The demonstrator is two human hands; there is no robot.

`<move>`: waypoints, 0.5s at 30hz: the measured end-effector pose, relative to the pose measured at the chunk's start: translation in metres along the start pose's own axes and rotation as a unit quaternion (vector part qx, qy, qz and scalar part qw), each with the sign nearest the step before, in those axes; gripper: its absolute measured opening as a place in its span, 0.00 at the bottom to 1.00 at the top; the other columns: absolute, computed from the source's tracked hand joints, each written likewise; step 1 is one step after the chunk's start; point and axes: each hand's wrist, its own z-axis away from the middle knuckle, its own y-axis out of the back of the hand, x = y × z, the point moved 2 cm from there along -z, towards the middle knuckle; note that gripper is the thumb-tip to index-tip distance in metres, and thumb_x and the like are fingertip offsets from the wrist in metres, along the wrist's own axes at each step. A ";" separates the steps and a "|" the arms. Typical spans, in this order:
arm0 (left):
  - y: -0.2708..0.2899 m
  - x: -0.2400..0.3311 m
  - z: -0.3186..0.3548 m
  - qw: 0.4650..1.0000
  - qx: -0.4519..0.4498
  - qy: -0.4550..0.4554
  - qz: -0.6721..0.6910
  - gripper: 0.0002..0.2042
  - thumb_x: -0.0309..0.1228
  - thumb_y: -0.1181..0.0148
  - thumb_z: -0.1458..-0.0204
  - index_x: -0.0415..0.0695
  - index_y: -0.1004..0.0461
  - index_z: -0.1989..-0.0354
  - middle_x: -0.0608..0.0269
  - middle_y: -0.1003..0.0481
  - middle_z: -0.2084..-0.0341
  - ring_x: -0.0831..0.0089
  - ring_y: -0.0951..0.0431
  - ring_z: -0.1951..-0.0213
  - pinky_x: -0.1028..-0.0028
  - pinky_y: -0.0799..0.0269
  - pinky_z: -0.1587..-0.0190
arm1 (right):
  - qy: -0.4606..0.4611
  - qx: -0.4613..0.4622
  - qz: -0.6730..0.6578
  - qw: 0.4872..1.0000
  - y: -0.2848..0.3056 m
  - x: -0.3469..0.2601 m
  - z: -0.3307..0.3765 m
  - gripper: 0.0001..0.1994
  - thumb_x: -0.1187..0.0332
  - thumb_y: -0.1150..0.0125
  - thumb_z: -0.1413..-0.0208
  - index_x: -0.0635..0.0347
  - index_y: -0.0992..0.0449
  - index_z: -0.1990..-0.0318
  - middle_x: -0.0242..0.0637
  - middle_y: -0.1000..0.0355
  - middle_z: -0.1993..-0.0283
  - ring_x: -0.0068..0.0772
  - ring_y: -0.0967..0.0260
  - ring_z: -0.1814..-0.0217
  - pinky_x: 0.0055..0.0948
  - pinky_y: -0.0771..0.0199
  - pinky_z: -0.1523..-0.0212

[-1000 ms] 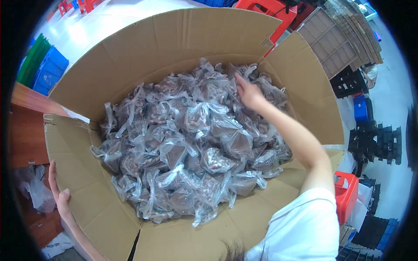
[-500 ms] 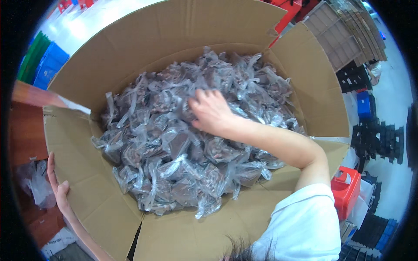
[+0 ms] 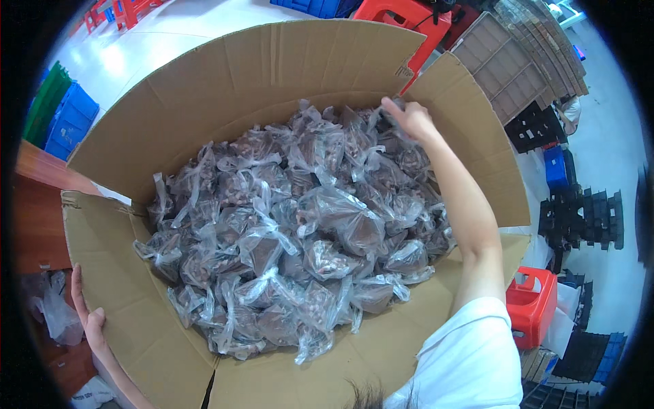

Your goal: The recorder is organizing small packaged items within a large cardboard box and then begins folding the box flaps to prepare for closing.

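A cardboard box (image 3: 204,88) holds a heap of plastic bags (image 3: 300,235); its left flap (image 3: 129,286) sits pinched in the left hand (image 3: 92,322), fingers nearly straight; the right hand (image 3: 413,121), half curled, is over the far-right bags; its grip I cannot tell.

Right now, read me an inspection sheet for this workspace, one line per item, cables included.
Surface: open brown carton; its bottom is hidden under bags.
Job's things: many clear plastic bags with brown contents, heaped together.
Clutter: loose translucent bag at left, outside the carton.
Left grip: at the edge of the left flap.
Right grip: at the heap's far right corner; whether it holds a bag is unclear.
Cables: nothing clearly seen.
Surroundings: blue crate at far left, red stool beyond the carton, grey-brown crate at far right.
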 end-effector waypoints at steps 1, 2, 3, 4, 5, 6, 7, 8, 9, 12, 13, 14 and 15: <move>0.001 0.001 0.001 1.000 0.001 -0.003 -0.006 0.39 0.28 0.54 0.64 0.37 0.51 0.35 0.51 0.52 0.35 0.63 0.56 0.33 0.66 0.64 0.33 | -0.026 -0.052 -0.050 0.997 -0.005 0.000 -0.013 0.33 0.39 0.49 0.51 0.68 0.23 0.63 0.56 0.26 0.61 0.54 0.29 0.55 0.44 0.32 0.50; 0.006 0.000 0.002 1.000 -0.009 -0.006 -0.026 0.39 0.29 0.53 0.64 0.37 0.52 0.35 0.51 0.52 0.35 0.63 0.56 0.33 0.66 0.64 0.33 | -0.053 -0.107 -0.101 0.988 -0.012 0.002 -0.026 0.32 0.40 0.51 0.49 0.68 0.23 0.62 0.56 0.27 0.60 0.55 0.29 0.54 0.44 0.33 0.49; 0.015 -0.002 -0.002 0.999 -0.023 -0.013 -0.041 0.39 0.29 0.53 0.64 0.36 0.52 0.35 0.51 0.52 0.35 0.63 0.56 0.33 0.66 0.64 0.33 | -0.045 0.077 -0.045 0.995 -0.015 0.007 -0.038 0.29 0.45 0.53 0.46 0.67 0.23 0.61 0.57 0.28 0.59 0.50 0.29 0.52 0.43 0.32 0.49; 0.021 -0.004 -0.003 0.998 -0.036 -0.019 -0.056 0.39 0.29 0.53 0.64 0.36 0.52 0.36 0.51 0.52 0.35 0.63 0.56 0.33 0.66 0.64 0.33 | -0.029 0.070 -0.048 0.996 -0.021 0.021 -0.045 0.27 0.47 0.53 0.46 0.66 0.23 0.60 0.56 0.28 0.58 0.50 0.30 0.52 0.41 0.33 0.48; 0.018 -0.003 -0.003 0.998 -0.028 -0.013 -0.051 0.39 0.29 0.52 0.64 0.36 0.52 0.36 0.51 0.52 0.35 0.63 0.56 0.33 0.66 0.64 0.33 | -0.011 0.066 -0.051 0.997 -0.021 0.025 -0.049 0.25 0.48 0.53 0.45 0.64 0.23 0.59 0.56 0.28 0.57 0.49 0.30 0.51 0.40 0.33 0.48; 0.012 0.000 0.000 0.999 -0.020 -0.007 -0.046 0.39 0.30 0.52 0.64 0.36 0.52 0.36 0.51 0.53 0.35 0.63 0.56 0.33 0.66 0.64 0.33 | 0.013 0.031 -0.087 0.996 -0.028 0.023 -0.052 0.24 0.50 0.53 0.45 0.63 0.23 0.59 0.55 0.28 0.56 0.50 0.31 0.50 0.40 0.34 0.47; 0.008 0.001 0.000 0.999 -0.013 -0.001 -0.040 0.39 0.30 0.52 0.64 0.36 0.52 0.36 0.51 0.53 0.35 0.63 0.56 0.33 0.66 0.64 0.33 | 0.037 -0.004 -0.123 0.992 -0.039 0.022 -0.054 0.22 0.51 0.54 0.44 0.62 0.23 0.60 0.54 0.28 0.56 0.51 0.31 0.50 0.41 0.34 0.47; 0.008 -0.001 0.000 0.999 -0.014 -0.003 -0.030 0.39 0.30 0.53 0.64 0.36 0.52 0.36 0.51 0.53 0.35 0.62 0.57 0.33 0.66 0.64 0.33 | 0.060 -0.039 -0.158 0.985 -0.053 0.028 -0.055 0.21 0.53 0.54 0.44 0.61 0.22 0.61 0.54 0.28 0.56 0.52 0.32 0.49 0.41 0.34 0.47; 0.007 -0.005 -0.003 1.000 -0.019 -0.003 -0.016 0.39 0.30 0.53 0.64 0.36 0.52 0.36 0.51 0.53 0.35 0.62 0.57 0.33 0.66 0.65 0.33 | 0.135 -0.094 -0.082 0.983 -0.070 0.043 -0.064 0.18 0.57 0.56 0.42 0.59 0.25 0.55 0.57 0.29 0.56 0.55 0.33 0.49 0.41 0.34 0.47; 0.011 0.002 0.002 0.997 -0.004 -0.008 -0.079 0.39 0.30 0.54 0.64 0.36 0.52 0.36 0.51 0.53 0.35 0.62 0.57 0.32 0.66 0.65 0.33 | 0.162 0.021 0.042 0.986 -0.098 0.016 -0.006 0.23 0.54 0.58 0.41 0.54 0.38 0.42 0.57 0.36 0.47 0.57 0.35 0.48 0.50 0.35 0.49; 0.010 0.003 0.002 0.994 -0.003 -0.013 -0.106 0.40 0.30 0.54 0.65 0.36 0.52 0.36 0.51 0.53 0.35 0.62 0.57 0.32 0.66 0.65 0.33 | 0.197 0.046 0.083 0.976 -0.095 0.017 0.001 0.23 0.53 0.58 0.41 0.53 0.36 0.42 0.56 0.37 0.45 0.58 0.36 0.47 0.51 0.35 0.49; 0.007 0.004 0.002 0.994 0.000 -0.012 -0.105 0.40 0.30 0.54 0.65 0.36 0.52 0.36 0.51 0.53 0.35 0.62 0.57 0.32 0.66 0.65 0.33 | 0.197 0.024 0.053 0.979 -0.091 0.021 0.000 0.23 0.52 0.57 0.42 0.52 0.36 0.42 0.55 0.37 0.46 0.57 0.36 0.47 0.52 0.36 0.49; 0.003 0.004 0.002 0.995 0.002 -0.011 -0.104 0.40 0.30 0.54 0.65 0.36 0.52 0.36 0.51 0.53 0.35 0.62 0.57 0.32 0.66 0.65 0.33 | 0.197 0.002 0.022 0.980 -0.085 0.026 -0.001 0.23 0.52 0.56 0.42 0.50 0.36 0.42 0.55 0.37 0.46 0.57 0.36 0.47 0.52 0.36 0.49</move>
